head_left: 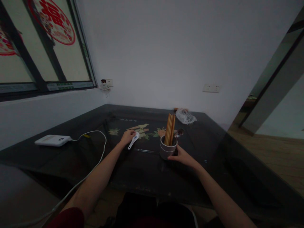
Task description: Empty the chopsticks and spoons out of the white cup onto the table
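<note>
My left hand (127, 136) is at the bowl end of a white soup spoon (133, 141) with a blue mark in its bowl. Its fingers are closed at the spoon's edge, and the handle points toward me. My right hand (181, 156) is wrapped around the lower right side of a grey utensil cup (165, 152). Several wooden chopsticks (170, 129) stand upright in the cup. A metal spoon (180, 133) leans out of it to the right. The cup stands upright at the middle of the dark table (142, 171).
A white power bank (52, 140) lies at the left, its white cable (104, 144) curving across the table and past my left arm. A crumpled clear plastic bag (185, 117) lies near the back wall. A dark flat object (249, 180) is at the right.
</note>
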`<state>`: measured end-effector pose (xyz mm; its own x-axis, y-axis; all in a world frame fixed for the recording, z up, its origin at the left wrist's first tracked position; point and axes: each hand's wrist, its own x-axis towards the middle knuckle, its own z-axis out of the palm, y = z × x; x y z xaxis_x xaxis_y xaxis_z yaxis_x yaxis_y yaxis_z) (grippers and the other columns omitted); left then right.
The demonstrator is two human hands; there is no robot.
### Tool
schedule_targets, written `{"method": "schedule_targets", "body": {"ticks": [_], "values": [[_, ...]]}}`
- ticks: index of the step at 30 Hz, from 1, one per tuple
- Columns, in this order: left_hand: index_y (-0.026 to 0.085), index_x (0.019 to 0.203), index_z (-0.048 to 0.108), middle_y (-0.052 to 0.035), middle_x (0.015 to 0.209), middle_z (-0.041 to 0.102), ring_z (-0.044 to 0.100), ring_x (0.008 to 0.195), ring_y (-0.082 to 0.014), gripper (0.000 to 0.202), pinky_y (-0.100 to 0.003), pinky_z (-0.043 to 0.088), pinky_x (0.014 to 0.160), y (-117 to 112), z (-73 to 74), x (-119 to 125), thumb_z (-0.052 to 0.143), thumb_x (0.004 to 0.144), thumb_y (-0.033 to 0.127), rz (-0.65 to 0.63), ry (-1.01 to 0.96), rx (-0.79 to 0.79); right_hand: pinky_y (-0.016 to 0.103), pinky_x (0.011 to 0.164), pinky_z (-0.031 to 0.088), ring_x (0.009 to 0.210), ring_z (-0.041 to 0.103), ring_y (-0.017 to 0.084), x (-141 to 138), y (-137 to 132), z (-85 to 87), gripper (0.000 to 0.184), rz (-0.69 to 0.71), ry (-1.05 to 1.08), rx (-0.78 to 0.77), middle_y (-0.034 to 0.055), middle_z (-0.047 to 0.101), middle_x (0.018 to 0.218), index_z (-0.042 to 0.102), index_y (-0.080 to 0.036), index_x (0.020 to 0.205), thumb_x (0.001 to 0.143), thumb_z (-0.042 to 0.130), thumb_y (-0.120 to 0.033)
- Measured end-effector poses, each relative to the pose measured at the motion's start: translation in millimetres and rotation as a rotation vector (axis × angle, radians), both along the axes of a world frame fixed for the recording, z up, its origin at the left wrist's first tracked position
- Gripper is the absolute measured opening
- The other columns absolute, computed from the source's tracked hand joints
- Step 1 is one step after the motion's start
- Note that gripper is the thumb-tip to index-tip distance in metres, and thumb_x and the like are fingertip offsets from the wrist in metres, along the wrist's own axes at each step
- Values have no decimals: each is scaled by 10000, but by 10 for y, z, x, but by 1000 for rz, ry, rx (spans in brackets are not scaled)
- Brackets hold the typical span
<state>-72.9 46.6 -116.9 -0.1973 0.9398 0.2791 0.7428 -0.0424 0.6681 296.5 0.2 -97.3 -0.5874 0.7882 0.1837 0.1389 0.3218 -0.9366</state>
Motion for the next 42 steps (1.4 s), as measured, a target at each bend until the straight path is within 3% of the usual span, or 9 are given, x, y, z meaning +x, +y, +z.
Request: {"method": "schedule_targets", "body": {"ticks": [11,17,28,31,36,39,42], "values": [[158,809,713,-125,886,712,630,855,-267,185,-335,440,779,3,-18,-40,589,744,278,42,2,-2,496,1101,303,1232,493,314,-4,5,-35,877,14,33,-22,136,548,1311,418,-193,1352,579,819,-292],[160,844,715,-127,944,706,624,905,-265,193,-324,432,812,9,-12,-37,608,736,279,36,-22,7,493,1112,282,1273,448,307,11,19,-36,886,3,1,32,127,502,1362,410,-201,1358,580,822,-306],[133,861,699,-137,903,707,639,854,-268,231,-331,436,749,-38,147,-90,552,757,279,20,-108,-46,481,1108,285,1262,460,304,18,6,-17,884,6,-19,35,142,496,1364,404,-178,1360,589,813,-321],[134,816,692,-146,882,705,637,853,-284,209,-356,442,763,-60,218,-83,553,754,276,32,-113,-4,474,1113,279,1264,458,304,11,-14,6,882,3,-12,27,138,506,1357,404,-181,1361,590,811,-317],[192,803,676,-122,910,701,628,884,-280,157,-399,459,833,-137,445,54,555,777,289,14,-158,212,473,1103,297,1261,459,303,9,16,-36,894,2,2,6,138,503,1357,403,-183,1354,575,822,-308],[213,859,670,-96,943,696,621,916,-256,200,-399,462,872,-232,642,340,533,807,350,-103,-197,295,478,1100,299,1263,454,298,13,58,-87,896,8,3,1,136,495,1362,399,-183,1348,571,829,-308],[172,909,664,-95,947,691,633,900,-232,279,-365,484,842,-324,824,762,532,814,399,-310,-244,243,476,1109,283,1273,442,294,18,74,-107,902,13,7,24,130,489,1367,392,-186,1349,571,834,-305]]}}
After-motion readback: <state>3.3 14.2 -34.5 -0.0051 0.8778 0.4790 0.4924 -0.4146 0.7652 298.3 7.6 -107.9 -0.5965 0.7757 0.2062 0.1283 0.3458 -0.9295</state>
